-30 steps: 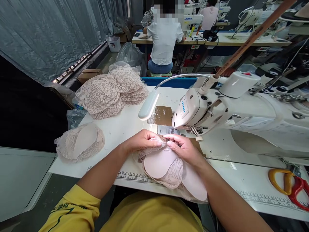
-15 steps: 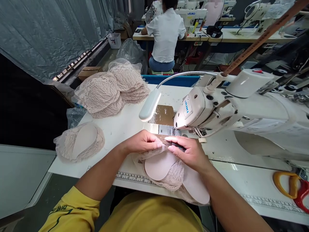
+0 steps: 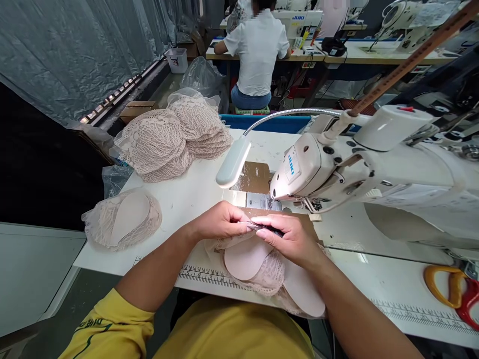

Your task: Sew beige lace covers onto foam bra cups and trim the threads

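Note:
My left hand (image 3: 219, 223) and my right hand (image 3: 290, 238) meet in front of the white sewing machine (image 3: 337, 169), both pinching the top edge of a beige lace bra cup (image 3: 249, 262) that lies on the table's near edge. A small dark tool shows under my right fingers. A second smooth cup (image 3: 305, 294) sticks out beneath my right wrist. The machine's needle area sits just beyond my fingertips.
Two stacks of lace cups (image 3: 172, 137) stand at the back left, and one cup pile (image 3: 123, 222) lies at the near left. A gooseneck lamp (image 3: 232, 162) hangs over the plate. Scissors (image 3: 451, 289) lie at the right. A person in white (image 3: 258, 55) sits at a far table.
Both hands have drawn slightly toward me with the cup edge, and my fingertips have closed tighter together. The view has tilted a little.

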Available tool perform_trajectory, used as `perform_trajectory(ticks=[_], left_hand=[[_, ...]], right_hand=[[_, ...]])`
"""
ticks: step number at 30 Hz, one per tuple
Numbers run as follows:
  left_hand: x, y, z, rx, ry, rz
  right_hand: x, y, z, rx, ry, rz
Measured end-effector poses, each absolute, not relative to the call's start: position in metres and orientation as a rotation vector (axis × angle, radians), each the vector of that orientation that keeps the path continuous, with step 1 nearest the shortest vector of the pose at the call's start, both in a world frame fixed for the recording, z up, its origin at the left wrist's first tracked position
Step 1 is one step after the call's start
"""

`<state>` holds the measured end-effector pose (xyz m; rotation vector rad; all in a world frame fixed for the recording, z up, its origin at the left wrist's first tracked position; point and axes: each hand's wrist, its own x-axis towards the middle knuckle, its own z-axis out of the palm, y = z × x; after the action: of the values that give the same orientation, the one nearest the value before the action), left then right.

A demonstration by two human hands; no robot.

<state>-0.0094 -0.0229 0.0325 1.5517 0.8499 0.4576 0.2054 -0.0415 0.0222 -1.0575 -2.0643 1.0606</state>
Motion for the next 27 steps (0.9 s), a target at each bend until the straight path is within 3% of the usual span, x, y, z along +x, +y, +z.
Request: perform_trajectory(ticks=[27], left_hand=[[-0.0066, -0.0266, 0.0297, 1.522, 0.87, 0.381]], right_hand=[[0.2074, -0.0377, 0.0261, -1.054, -2.118, 1.089]])
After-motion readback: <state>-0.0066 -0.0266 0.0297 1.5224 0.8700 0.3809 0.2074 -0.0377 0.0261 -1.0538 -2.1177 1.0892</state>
